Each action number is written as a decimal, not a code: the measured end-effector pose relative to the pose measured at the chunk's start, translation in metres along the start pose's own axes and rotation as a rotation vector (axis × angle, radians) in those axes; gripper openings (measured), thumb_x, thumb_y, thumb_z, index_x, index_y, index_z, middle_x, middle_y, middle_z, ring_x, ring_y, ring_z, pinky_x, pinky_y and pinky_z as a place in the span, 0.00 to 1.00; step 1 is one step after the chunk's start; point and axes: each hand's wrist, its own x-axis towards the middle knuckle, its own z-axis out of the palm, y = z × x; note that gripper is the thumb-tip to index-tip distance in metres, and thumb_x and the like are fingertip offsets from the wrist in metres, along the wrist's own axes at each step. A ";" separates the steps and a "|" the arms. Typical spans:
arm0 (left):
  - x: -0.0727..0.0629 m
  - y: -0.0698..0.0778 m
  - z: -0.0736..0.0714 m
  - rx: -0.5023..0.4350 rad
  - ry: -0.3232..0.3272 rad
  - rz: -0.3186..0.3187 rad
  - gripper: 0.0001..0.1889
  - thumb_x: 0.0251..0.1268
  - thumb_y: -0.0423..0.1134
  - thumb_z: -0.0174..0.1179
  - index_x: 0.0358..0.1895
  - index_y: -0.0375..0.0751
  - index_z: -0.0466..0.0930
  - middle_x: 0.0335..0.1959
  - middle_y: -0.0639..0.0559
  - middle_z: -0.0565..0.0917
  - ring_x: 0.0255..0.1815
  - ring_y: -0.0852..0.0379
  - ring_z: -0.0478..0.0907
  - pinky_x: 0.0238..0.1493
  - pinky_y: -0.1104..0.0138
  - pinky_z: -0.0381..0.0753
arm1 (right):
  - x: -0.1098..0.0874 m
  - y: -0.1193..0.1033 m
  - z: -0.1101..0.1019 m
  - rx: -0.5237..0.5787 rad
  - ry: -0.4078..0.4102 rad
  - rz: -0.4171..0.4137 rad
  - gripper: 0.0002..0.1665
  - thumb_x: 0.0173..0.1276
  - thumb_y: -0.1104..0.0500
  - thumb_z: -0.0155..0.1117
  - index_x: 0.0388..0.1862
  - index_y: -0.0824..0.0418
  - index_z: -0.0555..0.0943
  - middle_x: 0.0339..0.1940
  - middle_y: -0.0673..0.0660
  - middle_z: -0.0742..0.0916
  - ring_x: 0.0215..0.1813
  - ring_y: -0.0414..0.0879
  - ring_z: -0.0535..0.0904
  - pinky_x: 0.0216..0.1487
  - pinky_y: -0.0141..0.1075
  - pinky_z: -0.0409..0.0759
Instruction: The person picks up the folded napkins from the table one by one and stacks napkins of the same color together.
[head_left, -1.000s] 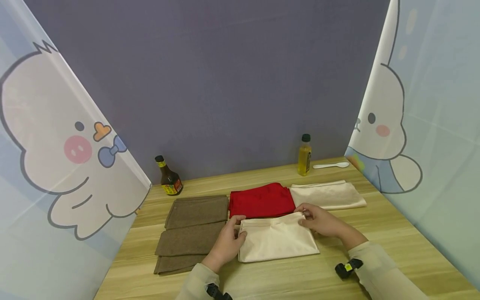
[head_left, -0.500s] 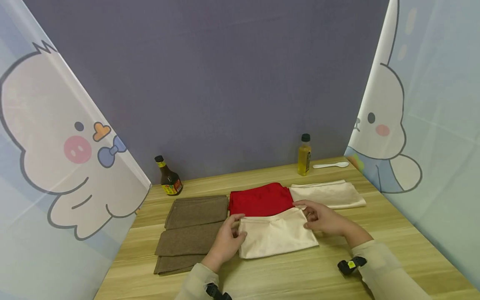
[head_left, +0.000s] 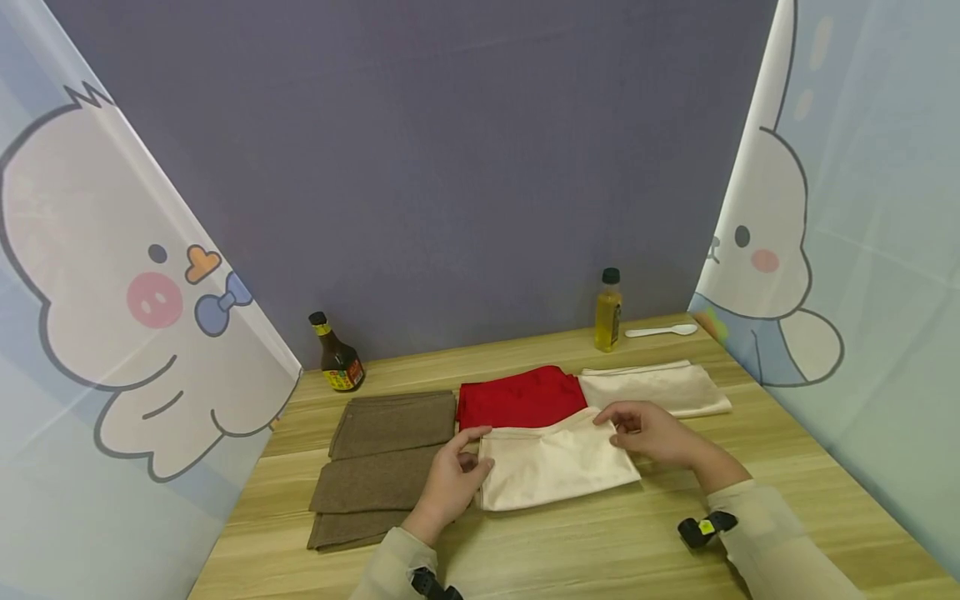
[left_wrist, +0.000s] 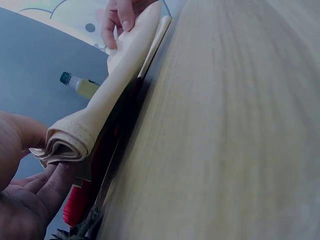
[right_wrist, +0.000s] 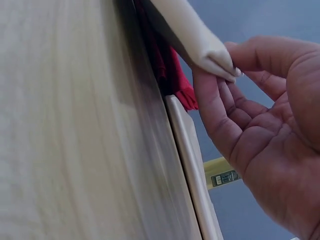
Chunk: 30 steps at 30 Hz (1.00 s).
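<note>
A folded cream cloth (head_left: 557,465) is held off the wooden table between my two hands. My left hand (head_left: 450,483) pinches its left end; in the left wrist view the rolled layers of this end sit between thumb and fingers. At the upper right corner, my right hand (head_left: 651,433) pinches the cloth between thumb and fingers, as the right wrist view (right_wrist: 220,60) also shows. Just behind it lies a folded red cloth (head_left: 521,398), its front edge partly covered. Folded brown cloths (head_left: 386,475) lie beside my left hand.
Another folded cream cloth (head_left: 656,390) lies at the right of the red one. Along the back stand a dark sauce bottle (head_left: 342,360) and an oil bottle (head_left: 608,312), with a white spoon (head_left: 662,331) beside the latter. Fabric walls enclose the table (head_left: 585,550).
Both hands have raised the cream cloth slightly and shifted it toward the red cloth, covering more of its front edge. The right hand has moved a little to the right.
</note>
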 end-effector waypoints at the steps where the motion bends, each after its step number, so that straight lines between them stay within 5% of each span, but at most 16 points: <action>1: 0.000 0.000 0.000 -0.004 0.002 0.004 0.25 0.71 0.28 0.66 0.70 0.45 0.78 0.66 0.44 0.78 0.36 0.57 0.84 0.32 0.69 0.82 | 0.000 0.000 -0.001 -0.002 -0.003 0.004 0.17 0.71 0.70 0.69 0.57 0.62 0.85 0.41 0.61 0.82 0.35 0.41 0.75 0.36 0.33 0.78; 9: 0.002 0.000 0.001 -0.040 0.043 0.062 0.24 0.69 0.27 0.69 0.66 0.46 0.81 0.73 0.39 0.71 0.43 0.52 0.85 0.46 0.68 0.85 | -0.002 -0.004 -0.005 0.003 -0.014 -0.012 0.15 0.70 0.70 0.69 0.55 0.62 0.85 0.37 0.59 0.81 0.32 0.40 0.74 0.33 0.33 0.78; 17: 0.002 0.001 0.002 -0.099 0.085 0.089 0.24 0.67 0.27 0.70 0.64 0.48 0.82 0.64 0.48 0.76 0.41 0.50 0.86 0.44 0.68 0.86 | -0.002 -0.005 -0.007 0.011 0.034 -0.040 0.16 0.71 0.70 0.68 0.56 0.62 0.85 0.39 0.61 0.83 0.36 0.43 0.77 0.35 0.34 0.80; 26: 0.003 0.000 0.001 -0.210 0.091 0.107 0.24 0.68 0.27 0.70 0.66 0.35 0.80 0.65 0.43 0.77 0.41 0.48 0.87 0.43 0.67 0.87 | -0.003 -0.011 -0.007 0.064 0.123 -0.030 0.11 0.73 0.67 0.69 0.53 0.64 0.87 0.45 0.62 0.87 0.39 0.44 0.80 0.38 0.36 0.83; 30: 0.004 -0.002 0.000 -0.253 0.094 0.118 0.25 0.68 0.28 0.70 0.67 0.38 0.80 0.65 0.39 0.76 0.41 0.48 0.88 0.38 0.70 0.85 | -0.003 -0.015 -0.006 0.080 0.160 0.000 0.10 0.74 0.66 0.68 0.53 0.64 0.87 0.45 0.63 0.86 0.40 0.43 0.80 0.38 0.36 0.83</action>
